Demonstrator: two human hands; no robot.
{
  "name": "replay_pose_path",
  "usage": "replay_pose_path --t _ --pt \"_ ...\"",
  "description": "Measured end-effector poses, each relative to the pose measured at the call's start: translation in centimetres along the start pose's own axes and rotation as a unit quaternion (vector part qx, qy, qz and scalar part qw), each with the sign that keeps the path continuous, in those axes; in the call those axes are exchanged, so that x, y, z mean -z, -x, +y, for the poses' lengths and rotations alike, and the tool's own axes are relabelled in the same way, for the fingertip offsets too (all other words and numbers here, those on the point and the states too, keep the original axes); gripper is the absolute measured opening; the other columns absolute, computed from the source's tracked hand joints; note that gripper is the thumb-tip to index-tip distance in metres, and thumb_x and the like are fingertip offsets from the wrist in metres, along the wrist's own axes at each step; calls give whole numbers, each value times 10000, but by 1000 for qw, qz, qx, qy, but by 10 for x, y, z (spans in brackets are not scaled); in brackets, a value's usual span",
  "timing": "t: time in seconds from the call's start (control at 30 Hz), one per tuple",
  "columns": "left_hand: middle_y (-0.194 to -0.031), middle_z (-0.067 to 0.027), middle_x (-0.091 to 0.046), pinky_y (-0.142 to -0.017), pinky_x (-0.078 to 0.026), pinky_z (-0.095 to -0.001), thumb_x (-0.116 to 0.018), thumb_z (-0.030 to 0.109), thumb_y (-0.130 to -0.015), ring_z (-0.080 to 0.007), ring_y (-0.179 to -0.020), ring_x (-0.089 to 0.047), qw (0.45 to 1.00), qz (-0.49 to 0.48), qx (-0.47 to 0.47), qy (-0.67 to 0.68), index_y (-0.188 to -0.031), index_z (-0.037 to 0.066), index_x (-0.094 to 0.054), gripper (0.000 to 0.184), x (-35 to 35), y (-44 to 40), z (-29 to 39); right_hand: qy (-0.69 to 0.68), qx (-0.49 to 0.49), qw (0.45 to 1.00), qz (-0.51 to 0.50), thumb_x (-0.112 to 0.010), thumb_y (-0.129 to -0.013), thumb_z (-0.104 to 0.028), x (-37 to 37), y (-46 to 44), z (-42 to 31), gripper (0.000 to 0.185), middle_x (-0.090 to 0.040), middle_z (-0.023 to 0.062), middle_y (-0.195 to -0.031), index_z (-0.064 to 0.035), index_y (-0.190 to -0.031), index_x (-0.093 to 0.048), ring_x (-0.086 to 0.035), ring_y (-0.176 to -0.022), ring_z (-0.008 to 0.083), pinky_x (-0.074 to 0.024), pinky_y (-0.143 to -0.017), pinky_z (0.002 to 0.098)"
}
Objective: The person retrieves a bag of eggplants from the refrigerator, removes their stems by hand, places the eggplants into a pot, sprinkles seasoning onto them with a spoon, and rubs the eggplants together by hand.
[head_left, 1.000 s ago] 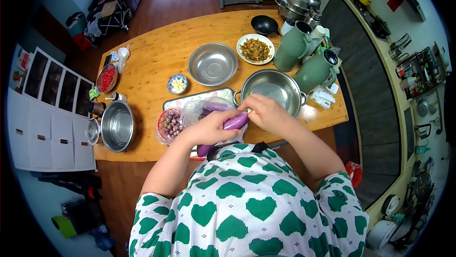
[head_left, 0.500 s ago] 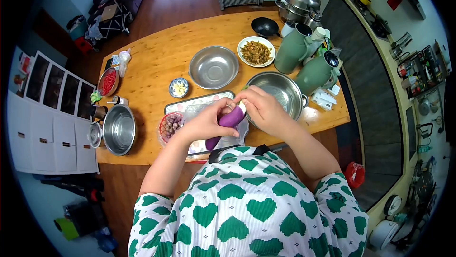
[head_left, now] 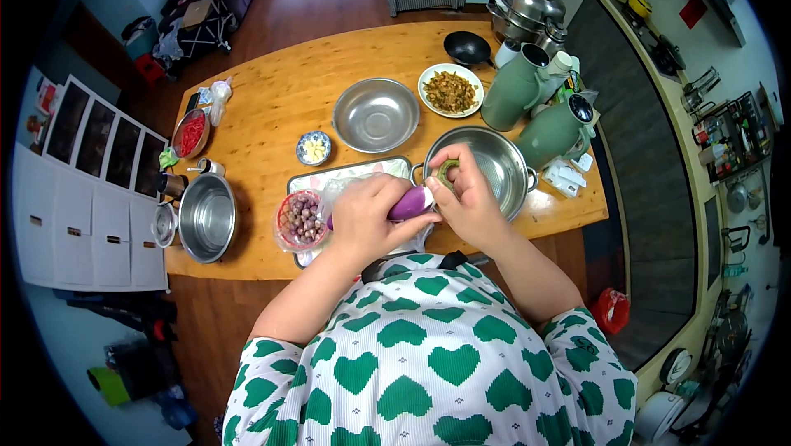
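Note:
My left hand (head_left: pixel 367 217) is closed around a purple eggplant (head_left: pixel 409 205), whose pale end points right. Just beyond that end, my right hand (head_left: pixel 470 199) pinches a curved green eggplant cap (head_left: pixel 447 172). Whether the cap is fully separate is hard to tell, as the fingers hide part of it. Both hands are over the patterned tray (head_left: pixel 381 168) and the near edge of a steel pot (head_left: pixel 527 168). A red basket of small purple bulbs (head_left: pixel 301 219) sits left of my left hand, with clear plastic around it.
On the wooden table (head_left: pixel 272 100) stand a steel bowl (head_left: pixel 376 115), a small dish of pale pieces (head_left: pixel 313 149), a plate of cooked food (head_left: pixel 451 90), green flasks (head_left: pixel 515 88) and a black pan (head_left: pixel 467 47). A deep steel basin (head_left: pixel 207 217) and a bowl of red peppers (head_left: pixel 191 134) are left.
My right hand has drawn the green cap away from the eggplant's end, bending it over. The eggplant has tilted flatter, and my left hand has shifted slightly left. The view has moved a little.

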State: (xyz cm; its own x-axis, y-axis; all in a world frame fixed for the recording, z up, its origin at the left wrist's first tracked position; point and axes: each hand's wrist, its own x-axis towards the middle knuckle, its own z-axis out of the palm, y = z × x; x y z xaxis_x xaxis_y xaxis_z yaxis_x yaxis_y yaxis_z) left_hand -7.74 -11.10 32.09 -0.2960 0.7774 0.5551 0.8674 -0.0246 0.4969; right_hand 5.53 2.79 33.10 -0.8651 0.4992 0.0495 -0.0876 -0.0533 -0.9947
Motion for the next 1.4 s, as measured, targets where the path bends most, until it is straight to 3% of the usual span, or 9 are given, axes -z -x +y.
replay_pose_path --t 0.17,0.23,0.5,0.67,0.8,0.9,1.07,1.2,1.4 --pt "-760 -58 -656 -616 -519 -381 -875 506 -733 -288 -676 -659 997 -10 -77 -16 -855 98 -697 462 12 -3 -3 -2 12 995 -97 -640 -1030 -125 11 0 -12 138 -539 -37 -811 -47 -1057 -529 -533 -719 23 -417 -604 211" --pt "-771 -64 -664 -619 -516 -380 -881 503 -719 -291 -690 -667 996 -21 -88 21 -850 102 -690 463 13 -3 -4 86 142 980 -112 -619 -1049 -174 13 -3 -3 150 -527 -44 -799 -60 -1029 -523 -504 -671 14 -390 -578 201" --pt "-740 -82 -633 -630 -514 -391 -907 500 -684 -331 -682 -661 961 -45 -156 226 -823 79 -650 513 -5 1 -20 -243 -77 944 -209 -538 -1093 -261 5 14 5 180 -459 -44 -648 -108 -1045 -456 -385 -502 31 -310 -463 208" --pt "-1121 -102 -583 -879 -466 -339 -982 468 -643 -218 -1015 -576 889 -41 -52 453 -1114 92 -518 761 -24 5 -21 -220 -85 960 -149 -517 -1108 -355 6 13 0 246 -580 11 -663 -116 -1086 -462 -524 -506 58 -415 -463 194" --pt "-1128 -97 -574 -906 -469 -323 -949 475 -707 -175 -1023 -578 845 -2 71 530 -1140 98 -496 731 -30 12 -17 -207 -47 973 -92 -481 -1123 -320 -1 15 -13 224 -620 48 -759 -99 -1101 -454 -580 -590 77 -458 -511 204" --pt "-1070 -92 -615 -846 -513 -325 -862 568 -784 -171 -950 -632 734 -20 184 653 -1151 77 -511 706 -19 14 -14 -94 58 993 -28 -480 -1124 -296 -12 12 -14 216 -627 49 -774 -84 -1100 -444 -602 -620 87 -477 -545 209" --pt "-1056 -85 -638 -852 -553 -323 -634 712 -898 -167 -946 -659 718 -16 200 666 -1269 71 -499 753 -5 9 -12 -201 75 977 -8 -501 -1098 -142 -12 5 -25 155 -610 172 -1209 -21 -1180 -450 -668 -953 165 -657 -766 297" --pt "-1072 -80 -631 -856 -531 -311 -636 652 -944 -161 -962 -651 752 -8 175 635 -1270 75 -476 681 1 9 -3 -123 68 990 -33 -614 -1023 -28 -11 7 -39 388 -628 124 -1201 -20 -1386 -479 -655 -881 96 -601 -657 226" --pt "-1090 -48 -593 -860 -512 -291 -729 436 -976 -128 -948 -620 779 33 155 606 -1214 68 -474 507 -4 12 2 25 118 992 -39 -708 -962 -15 -19 3 -38 373 -627 32 -999 -34 -1323 -617 -593 -695 33 -495 -566 176"
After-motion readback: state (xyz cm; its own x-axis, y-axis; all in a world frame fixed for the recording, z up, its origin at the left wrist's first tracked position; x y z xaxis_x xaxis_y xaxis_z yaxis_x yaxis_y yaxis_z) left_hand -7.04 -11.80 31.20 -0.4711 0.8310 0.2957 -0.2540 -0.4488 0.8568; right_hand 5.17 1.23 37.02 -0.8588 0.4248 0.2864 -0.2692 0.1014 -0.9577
